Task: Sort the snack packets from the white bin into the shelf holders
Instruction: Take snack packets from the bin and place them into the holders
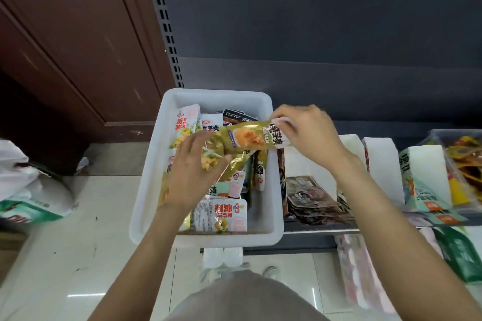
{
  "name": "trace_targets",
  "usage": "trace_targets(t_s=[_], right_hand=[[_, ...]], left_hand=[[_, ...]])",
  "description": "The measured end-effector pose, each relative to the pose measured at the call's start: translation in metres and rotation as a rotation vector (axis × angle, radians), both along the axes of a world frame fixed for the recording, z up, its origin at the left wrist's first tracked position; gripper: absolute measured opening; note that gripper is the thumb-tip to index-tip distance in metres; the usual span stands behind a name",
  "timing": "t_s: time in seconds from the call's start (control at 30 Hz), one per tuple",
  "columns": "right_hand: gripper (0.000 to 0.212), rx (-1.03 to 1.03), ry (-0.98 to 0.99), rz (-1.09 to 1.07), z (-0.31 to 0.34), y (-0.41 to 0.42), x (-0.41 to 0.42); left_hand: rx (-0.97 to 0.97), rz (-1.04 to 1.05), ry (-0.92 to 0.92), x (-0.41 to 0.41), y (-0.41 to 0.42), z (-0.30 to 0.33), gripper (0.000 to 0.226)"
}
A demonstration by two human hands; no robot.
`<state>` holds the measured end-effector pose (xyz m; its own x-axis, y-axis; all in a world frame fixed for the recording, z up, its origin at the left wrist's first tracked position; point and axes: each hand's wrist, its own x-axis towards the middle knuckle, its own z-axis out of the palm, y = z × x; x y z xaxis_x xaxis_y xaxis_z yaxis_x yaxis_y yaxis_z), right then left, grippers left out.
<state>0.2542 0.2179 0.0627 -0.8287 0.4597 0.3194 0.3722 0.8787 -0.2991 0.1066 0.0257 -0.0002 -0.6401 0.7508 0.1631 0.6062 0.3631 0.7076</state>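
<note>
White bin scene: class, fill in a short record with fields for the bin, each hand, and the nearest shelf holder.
bin: white bin, on the shelf edge, many snack packets inside
right hand: right hand pinches the end of a gold packet, lifted above the bin
left hand: left hand grips another gold packet
nearest holder: shelf holder right of the bin, dark packets inside

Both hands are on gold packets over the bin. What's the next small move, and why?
Probably lift the gold packet clear of the white bin with the right hand: it pinches the packet's white end, while the left hand grips another below.
</note>
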Motion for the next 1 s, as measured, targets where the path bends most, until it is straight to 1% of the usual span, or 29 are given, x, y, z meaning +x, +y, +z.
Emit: trace_targets(t_s=[0.03, 0.1, 0.2, 0.27, 0.33, 0.4, 0.43, 0.47, 0.5, 0.53, 0.57, 0.6, 0.63, 0.7, 0.77, 0.8, 0.83, 0.9, 1.0], right_hand=[[0.009, -0.174, 0.018, -0.042, 0.009, -0.001, 0.009], [0.009, -0.403, 0.044, -0.062, 0.02, -0.003, 0.026], [0.014, -0.605, 0.065, -0.018, 0.027, -0.007, 0.045], [0.016, -0.71, 0.131, -0.004, 0.026, -0.009, 0.056], [0.02, -0.84, 0.279, -0.061, 0.024, -0.014, 0.068], [0.027, -1.037, 0.411, -0.126, 0.021, -0.019, 0.084], [0.029, -1.103, 0.425, -0.145, 0.018, -0.021, 0.093], [0.029, -1.117, 0.418, -0.167, 0.015, -0.022, 0.102], [0.027, -1.093, 0.423, -0.2, 0.012, -0.024, 0.113], [0.023, -1.026, 0.45, -0.248, 0.01, -0.025, 0.123], [0.017, -0.917, 0.474, -0.308, 0.009, -0.024, 0.134], [0.012, -0.777, 0.483, -0.368, 0.009, -0.022, 0.146], [0.011, -0.634, 0.485, -0.411, 0.01, -0.021, 0.158], [0.011, -0.379, 0.478, -0.429, 0.014, -0.02, 0.182], [0.014, -0.159, 0.398, -0.458, 0.015, -0.018, 0.205], [0.014, -0.081, 0.347, -0.485, 0.012, -0.016, 0.216], [0.014, -0.039, 0.307, -0.513, 0.007, -0.015, 0.225], [0.016, -0.017, 0.256, -0.56, -0.005, -0.012, 0.238], [0.018, -0.004, 0.216, -0.586, -0.022, -0.01, 0.241]], left_hand=[[0.061, -0.013, -0.08, 0.005, 0.004, 0.009, 0.054], [0.13, -0.056, -0.197, 0.014, 0.013, 0.027, 0.053], [0.162, -0.137, -0.272, 0.023, 0.027, 0.04, 0.053], [0.157, -0.213, -0.393, 0.027, 0.034, 0.044, 0.046], [0.155, -0.288, -0.495, 0.034, 0.04, 0.048, 0.031], [0.172, -0.311, -0.551, 0.041, 0.047, 0.048, 0.023], [0.184, -0.312, -0.578, 0.046, 0.051, 0.049, 0.023], [0.194, -0.314, -0.604, 0.051, 0.056, 0.049, 0.022], [0.203, -0.332, -0.615, 0.057, 0.062, 0.049, 0.019], [0.212, -0.367, -0.6, 0.064, 0.069, 0.049, 0.015], [0.217, -0.417, -0.551, 0.072, 0.078, 0.05, 0.015], [0.216, -0.468, -0.478, 0.082, 0.087, 0.051, 0.017], [0.217, -0.513, -0.396, 0.091, 0.097, 0.05, 0.018], [0.219, -0.584, -0.203, 0.11, 0.12, 0.046, 0.014], [0.186, -0.63, 0.019, 0.129, 0.141, 0.04, 0.012], [0.162, -0.652, 0.118, 0.137, 0.149, 0.035, 0.011], [0.137, -0.678, 0.195, 0.145, 0.156, 0.029, 0.011], [0.086, -0.726, 0.296, 0.157, 0.165, 0.018, 0.011], [0.01, -0.74, 0.345, 0.162, 0.169, 0.005, 0.015]])
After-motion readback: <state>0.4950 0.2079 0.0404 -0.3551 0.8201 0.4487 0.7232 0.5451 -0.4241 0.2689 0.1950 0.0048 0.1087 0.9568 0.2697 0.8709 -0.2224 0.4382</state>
